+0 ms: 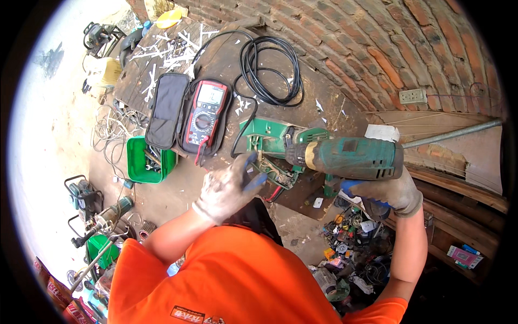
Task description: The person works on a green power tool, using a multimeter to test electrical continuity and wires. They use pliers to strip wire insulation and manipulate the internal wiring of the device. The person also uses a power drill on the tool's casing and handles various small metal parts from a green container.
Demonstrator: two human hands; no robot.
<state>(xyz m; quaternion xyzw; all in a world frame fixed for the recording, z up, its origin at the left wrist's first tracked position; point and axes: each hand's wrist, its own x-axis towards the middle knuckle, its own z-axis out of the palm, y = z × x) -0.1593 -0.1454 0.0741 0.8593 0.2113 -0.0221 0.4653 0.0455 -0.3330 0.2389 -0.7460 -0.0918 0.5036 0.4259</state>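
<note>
My right hand (403, 195), in a grey and blue work glove, grips a green and black cordless drill (356, 156) by its handle. The drill points left, its chuck over an opened green power tool housing (264, 129) on the wooden table. Wires and inner parts show inside the housing. At its near left edge is my left hand (226, 186), gloved too, with thumb and forefinger apart and nothing visible between them. Whether its fingertips touch the housing I cannot tell. A black power cord (294, 67) runs from the housing to a coil behind it.
Left of the housing lies a red and grey multimeter (203, 120) in an unzipped black case (166, 108). White scraps (162, 51) litter the table's far left. A green bin (143, 174) with tools stands below. Loose parts (350, 243) crowd the lower right; a brick wall (367, 48) rises behind.
</note>
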